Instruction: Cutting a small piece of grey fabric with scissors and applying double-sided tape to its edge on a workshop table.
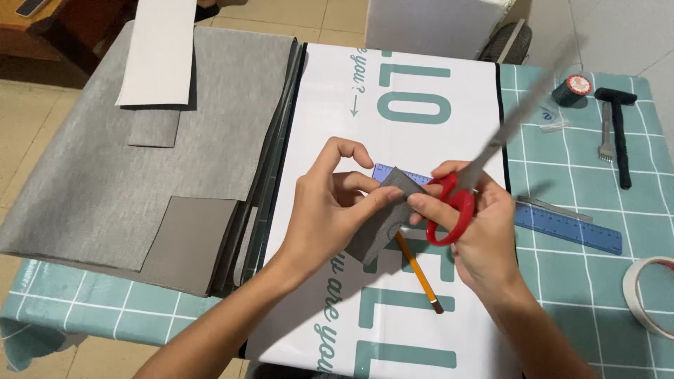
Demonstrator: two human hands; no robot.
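Beige tiled floor (281, 17) surrounds a table (590, 274) under teal checked cloth.

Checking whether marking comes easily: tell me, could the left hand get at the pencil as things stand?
Probably not yet: the left hand is pinching the grey fabric piece, which lies over the upper end of the pencil. The lower end lies bare on the white sheet.

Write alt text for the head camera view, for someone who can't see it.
A left hand pinches a small grey piece of fabric while the right hand holds red-handled scissors beside it. Beneath them lie a pencil, a blue ruler and a white printed mat on a teal checked tablecloth.
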